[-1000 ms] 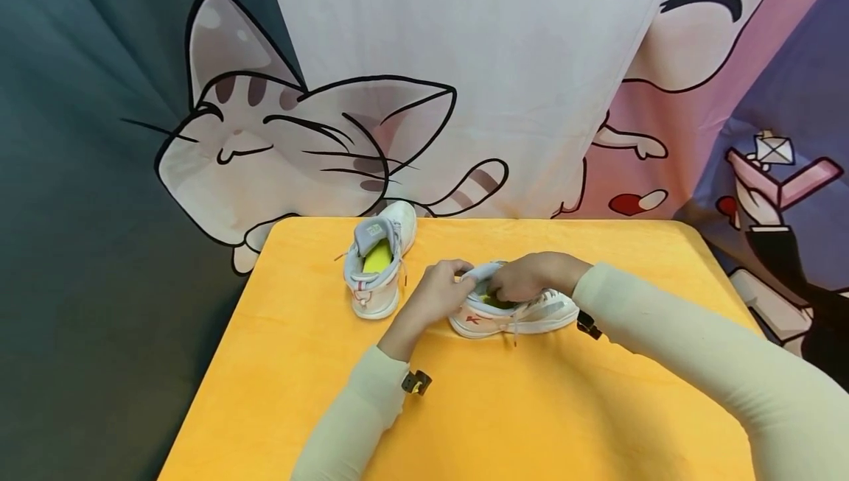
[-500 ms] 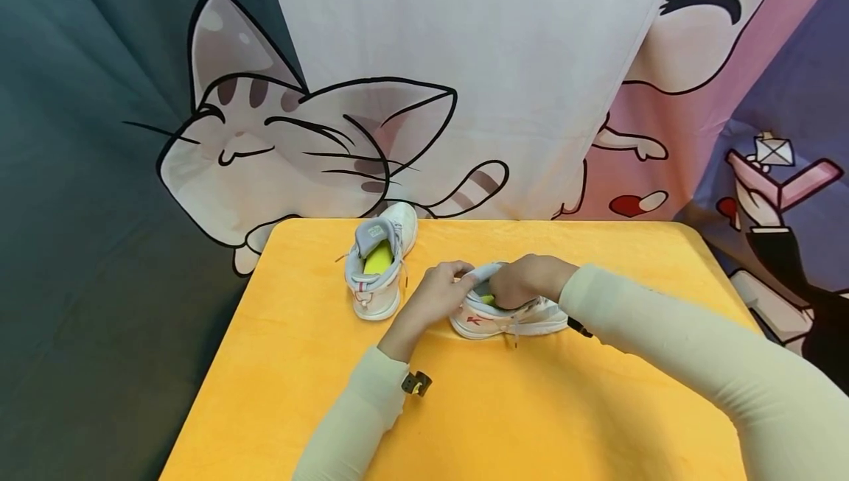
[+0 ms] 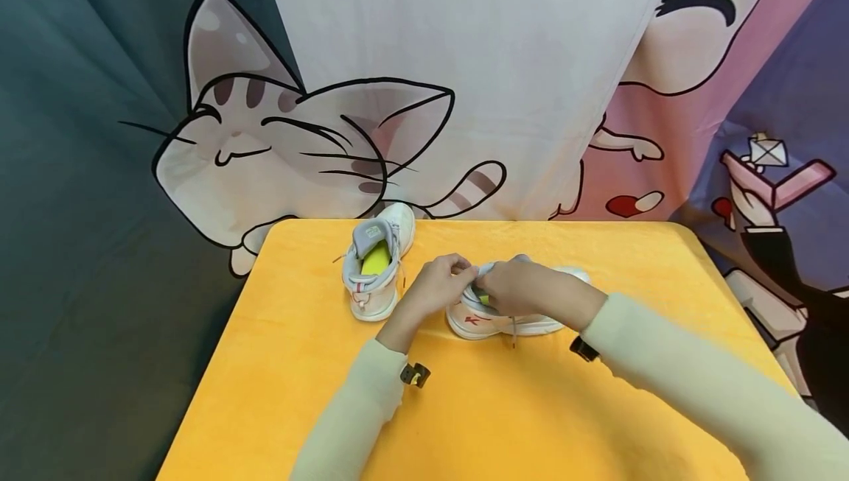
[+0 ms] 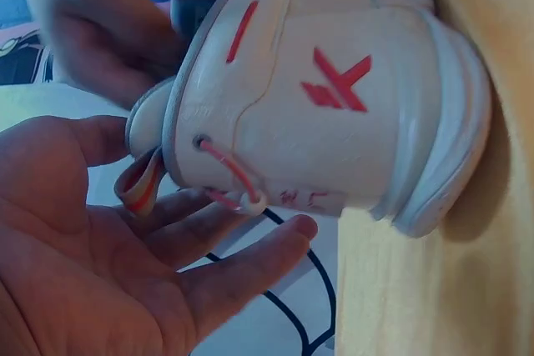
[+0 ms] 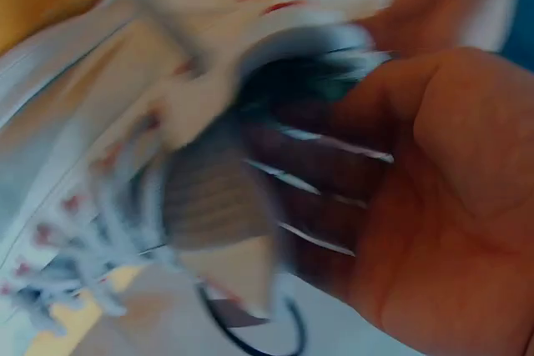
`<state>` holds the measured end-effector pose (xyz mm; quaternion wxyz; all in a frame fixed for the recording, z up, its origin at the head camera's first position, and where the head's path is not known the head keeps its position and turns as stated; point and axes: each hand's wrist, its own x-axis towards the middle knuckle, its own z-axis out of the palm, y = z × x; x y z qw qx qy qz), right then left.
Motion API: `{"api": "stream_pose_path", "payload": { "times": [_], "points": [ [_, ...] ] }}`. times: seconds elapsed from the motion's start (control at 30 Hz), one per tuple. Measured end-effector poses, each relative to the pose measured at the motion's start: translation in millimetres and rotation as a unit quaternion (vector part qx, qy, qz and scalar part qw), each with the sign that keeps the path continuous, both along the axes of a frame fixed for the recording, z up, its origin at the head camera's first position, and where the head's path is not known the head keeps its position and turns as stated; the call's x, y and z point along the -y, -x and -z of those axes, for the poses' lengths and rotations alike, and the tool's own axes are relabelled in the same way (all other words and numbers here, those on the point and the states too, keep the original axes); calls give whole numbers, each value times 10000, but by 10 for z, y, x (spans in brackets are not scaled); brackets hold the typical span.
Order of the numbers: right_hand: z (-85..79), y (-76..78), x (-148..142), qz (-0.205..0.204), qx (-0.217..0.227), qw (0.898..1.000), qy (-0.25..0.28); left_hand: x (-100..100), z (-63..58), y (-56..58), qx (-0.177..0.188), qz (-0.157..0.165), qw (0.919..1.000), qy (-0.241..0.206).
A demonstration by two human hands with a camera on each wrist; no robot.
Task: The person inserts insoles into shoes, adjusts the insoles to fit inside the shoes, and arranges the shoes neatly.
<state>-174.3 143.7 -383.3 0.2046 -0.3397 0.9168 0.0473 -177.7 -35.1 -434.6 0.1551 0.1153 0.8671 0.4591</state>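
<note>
A white sneaker (image 3: pixel 469 322) with a red K-like mark sits on the table, its heel toward my left hand (image 3: pixel 434 286). In the left wrist view, that hand holds the heel (image 4: pixel 275 114), thumb at the collar and the other fingers round the back, beside the pull loop (image 4: pixel 140 185). My right hand (image 3: pixel 520 288) reaches into the shoe's opening, covering much of it. Its fingertips are hidden inside, and the right wrist view is blurred. A strip of yellow-green insole (image 3: pixel 484 299) shows beside the right fingers. Laces (image 5: pixel 83 239) run along the shoe's front.
The matching sneaker (image 3: pixel 373 303) stands to the left, toe toward the back, with a yellow-green insole (image 3: pixel 376 258) inside. Both shoes are on a yellow-covered table (image 3: pixel 464 415). A printed cartoon curtain (image 3: pixel 530 61) hangs behind it.
My right hand has shifted slightly toward the heel and lower over the opening, exposing the shoe's toe behind the wrist. My left hand stays by the heel, almost unmoved.
</note>
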Motion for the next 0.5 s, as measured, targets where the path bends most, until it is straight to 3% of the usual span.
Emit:
{"api": "stream_pose_path", "payload": {
  "times": [0.1, 0.17, 0.37, 0.5],
  "points": [
    [-89, -193, -70, 77, -787, 9933, 838, 7, -33, 102, -36, 44, 9999, 136],
    [-97, -309, -138, 400, -1135, 9831, 1379, -5, -42, 188, -1, 94, 9997, 237],
    [164, -601, -313, 2050, -1742, 9367, 2243, -92, 20, 414, 710, 336, 9969, 87],
    [363, -762, -432, 2786, -1903, 9073, 2510, -151, 68, 486, 1009, 531, 9935, 33]
  ]
}}
